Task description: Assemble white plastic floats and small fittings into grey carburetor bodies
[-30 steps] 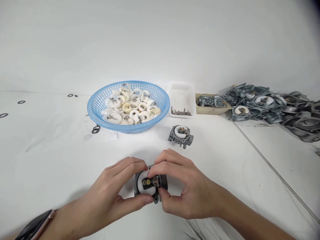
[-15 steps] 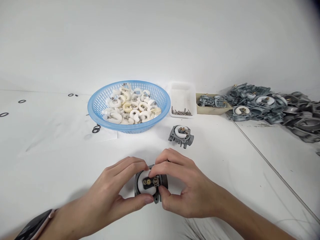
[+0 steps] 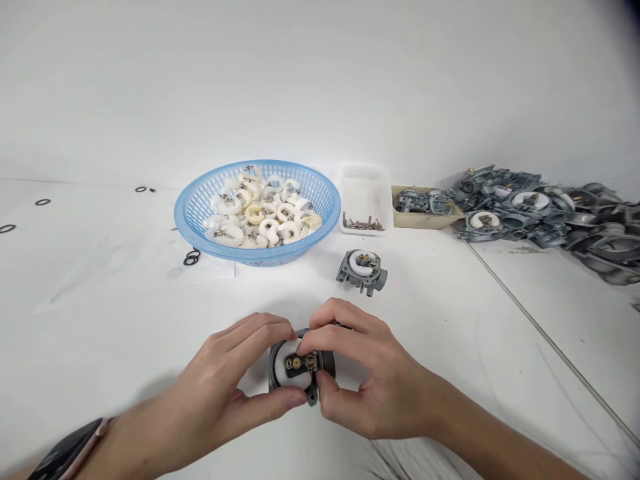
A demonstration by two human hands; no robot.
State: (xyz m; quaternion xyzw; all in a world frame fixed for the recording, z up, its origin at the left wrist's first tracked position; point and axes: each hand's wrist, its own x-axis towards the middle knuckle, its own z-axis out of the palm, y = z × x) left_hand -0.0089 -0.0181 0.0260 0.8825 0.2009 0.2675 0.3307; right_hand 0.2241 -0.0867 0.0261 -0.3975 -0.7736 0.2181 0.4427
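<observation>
A grey metal carburetor lies on the white table before me, its bowl side facing up. Set into it is a white C-shaped float around brass jets. My left hand grips the carburetor from the left, fingers at the far edge and thumb along the near edge. From the right, my right hand holds it at the float's hinge end: the index fingertip touches the float, and the thumb tip presses by the hinge. Whether a small pin is between those fingertips is hidden.
Behind my hands sits another carburetor with a float. A blue basket holds many white floats. Beside it are a white tray of metal pins and a beige box of carburetors. More carburetors are heaped right; black O-rings lie left.
Almost nothing differs. Both hands keep their hold on the carburetor, and the right fingers have shifted very slightly at the hinge.
</observation>
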